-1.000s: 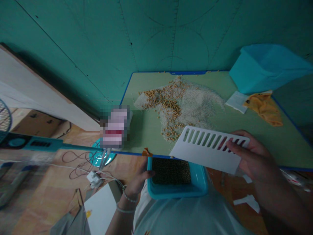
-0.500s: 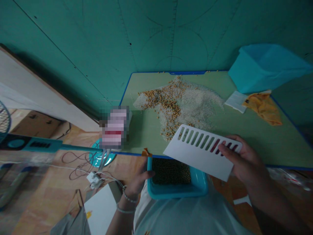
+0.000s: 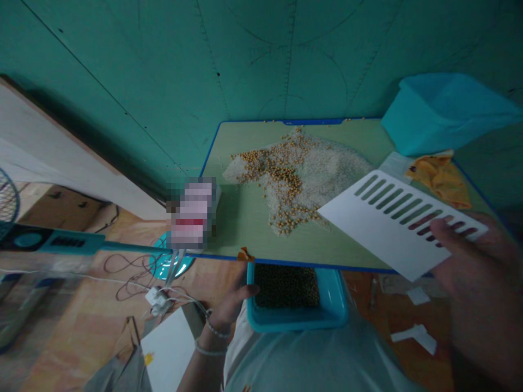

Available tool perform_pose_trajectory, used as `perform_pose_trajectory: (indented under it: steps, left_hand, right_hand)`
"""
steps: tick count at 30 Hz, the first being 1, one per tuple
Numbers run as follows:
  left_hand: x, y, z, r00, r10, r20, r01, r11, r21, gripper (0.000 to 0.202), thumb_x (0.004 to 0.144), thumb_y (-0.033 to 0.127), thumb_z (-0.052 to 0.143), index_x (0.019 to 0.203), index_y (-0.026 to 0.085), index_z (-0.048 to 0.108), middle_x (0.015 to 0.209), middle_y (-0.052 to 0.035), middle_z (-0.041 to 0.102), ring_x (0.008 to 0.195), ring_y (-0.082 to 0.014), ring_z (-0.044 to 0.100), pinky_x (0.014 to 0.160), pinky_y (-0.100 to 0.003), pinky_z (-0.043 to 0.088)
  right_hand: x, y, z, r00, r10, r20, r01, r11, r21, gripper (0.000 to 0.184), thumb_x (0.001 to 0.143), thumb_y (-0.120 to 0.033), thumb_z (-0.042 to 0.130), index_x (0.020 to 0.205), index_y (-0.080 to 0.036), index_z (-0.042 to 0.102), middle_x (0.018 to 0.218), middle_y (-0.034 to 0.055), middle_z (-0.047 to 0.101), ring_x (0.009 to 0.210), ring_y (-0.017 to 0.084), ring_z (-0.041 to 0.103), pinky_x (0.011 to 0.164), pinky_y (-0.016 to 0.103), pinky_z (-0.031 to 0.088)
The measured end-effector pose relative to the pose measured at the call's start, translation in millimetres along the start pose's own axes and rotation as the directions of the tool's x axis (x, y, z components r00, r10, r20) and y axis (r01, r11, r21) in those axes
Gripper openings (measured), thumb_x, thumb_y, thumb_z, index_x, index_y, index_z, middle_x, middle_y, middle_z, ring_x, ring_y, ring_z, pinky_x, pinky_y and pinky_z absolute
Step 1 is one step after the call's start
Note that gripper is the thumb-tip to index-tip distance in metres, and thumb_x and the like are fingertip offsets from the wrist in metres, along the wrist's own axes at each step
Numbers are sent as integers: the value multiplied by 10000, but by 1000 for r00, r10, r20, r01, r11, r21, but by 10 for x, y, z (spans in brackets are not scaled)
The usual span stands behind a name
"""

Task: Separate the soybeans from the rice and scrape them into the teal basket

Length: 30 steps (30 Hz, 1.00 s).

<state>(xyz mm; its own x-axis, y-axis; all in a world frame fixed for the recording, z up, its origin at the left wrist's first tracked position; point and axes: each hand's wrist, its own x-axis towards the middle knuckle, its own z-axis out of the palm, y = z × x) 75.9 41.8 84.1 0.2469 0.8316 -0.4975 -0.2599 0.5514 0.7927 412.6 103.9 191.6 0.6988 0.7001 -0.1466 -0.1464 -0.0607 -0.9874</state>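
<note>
The person's right hand (image 3: 476, 261) grips a white slotted scraper (image 3: 376, 223) over the right part of the bench (image 3: 232, 228), near spread pale grains (image 3: 333, 166) and yellow beans (image 3: 288, 179). The left hand (image 3: 233, 298) clasps the left rim of a turquoise tub (image 3: 333, 302) holding dark green beans (image 3: 286, 286), at the bench's near edge.

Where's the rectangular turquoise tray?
Head view, lower centre: turquoise tray between the person's clothing and the near edge of the table, left hand on its left rim.

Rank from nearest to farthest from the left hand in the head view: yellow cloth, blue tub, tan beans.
1. Blue tub, gripped by the left hand.
2. Tan beans, middle of the table.
3. Yellow cloth, right side.
</note>
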Motion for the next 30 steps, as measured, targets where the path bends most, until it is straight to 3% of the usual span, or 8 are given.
perform_pose_trajectory:
  steps: [4,8,12,18,22,30]
  left_hand:
    - [0,7,-1,1000,-2,-9,2,999,36,601,592,298,692,1190,250,658,1280,-23,687,1347,-375,426,1153,-507,249]
    - [11,24,13,1000,24,-14,-23,998,61,620,580,266,677,1200,244,659,1283,-13,686,1350,-359,426,1158,-484,255]
    - [12,16,7,999,22,-28,-20,998,55,610,582,256,681,1192,250,668,1272,2,693,1346,-347,436,1154,-470,267]
    - [10,0,0,999,31,-20,-30,999,46,608,584,257,692,1191,267,667,1339,20,649,1399,-333,363,1183,-465,204]
    - [7,10,6,999,40,-7,-40,997,69,567,599,266,683,1166,257,681,1323,6,661,1383,-345,386,1179,-471,216]
    - [-6,6,20,1000,25,7,-25,999,-22,618,600,265,689,1217,259,645,1296,0,677,1369,-344,409,1175,-488,225]
  right_hand:
    - [98,28,7,997,-65,-39,66,997,26,551,237,-351,933,673,-224,621,631,-30,665,566,152,606,547,317,506]
    - [98,48,53,999,-3,33,3,1000,-9,543,245,-358,932,658,-230,602,605,-38,660,519,152,592,504,314,490]
    - [57,49,94,1000,-1,13,1,1000,11,580,213,-391,935,653,-224,595,589,-45,660,524,143,595,498,288,498]
    - [-14,91,113,993,64,99,-64,998,-2,571,242,-403,934,665,-213,601,561,-41,654,466,148,592,423,275,488]
    - [-66,88,145,993,72,94,-72,997,1,582,239,-407,935,671,-216,593,560,-50,653,448,145,593,408,274,494]
    - [-146,66,223,973,169,154,-173,985,9,600,209,-389,944,663,-208,596,539,-46,663,442,139,595,407,250,490]
